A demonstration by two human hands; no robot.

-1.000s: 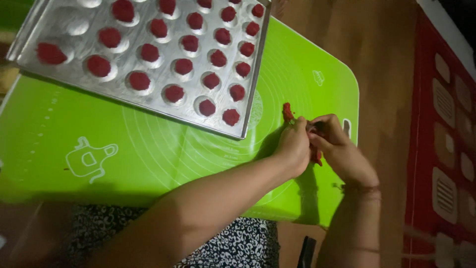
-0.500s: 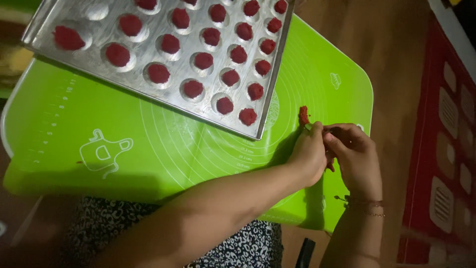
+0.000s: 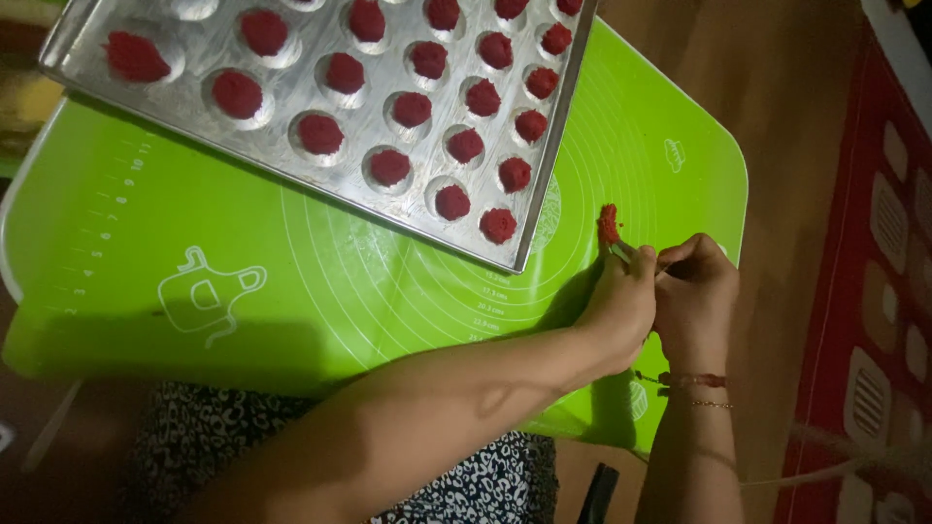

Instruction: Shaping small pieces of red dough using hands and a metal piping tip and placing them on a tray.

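Observation:
My left hand (image 3: 621,303) and my right hand (image 3: 695,289) meet over the right part of a green silicone baking mat (image 3: 291,291). Both pinch a thin pale utensil (image 3: 621,254), the left hand near its tip and the right hand at its handle end. A small lump of red dough (image 3: 608,223) sticks up from the tip, just above my left fingers. A metal tray (image 3: 291,180) with round wells lies tilted across the mat's top, and several red dough balls (image 3: 498,225) fill its wells. The tray's near corner is a short way left of the lump.
The mat rests on a wooden surface (image 3: 796,146). A red patterned rug (image 3: 893,291) runs along the right edge. Black-and-white patterned fabric (image 3: 466,485) lies below the mat's near edge, and a dark object (image 3: 597,495) pokes up at the bottom.
Both hands stay pinched together at the mat's right side with the red lump at the tip. The view has drifted, so the tray and mat sit further right in frame.

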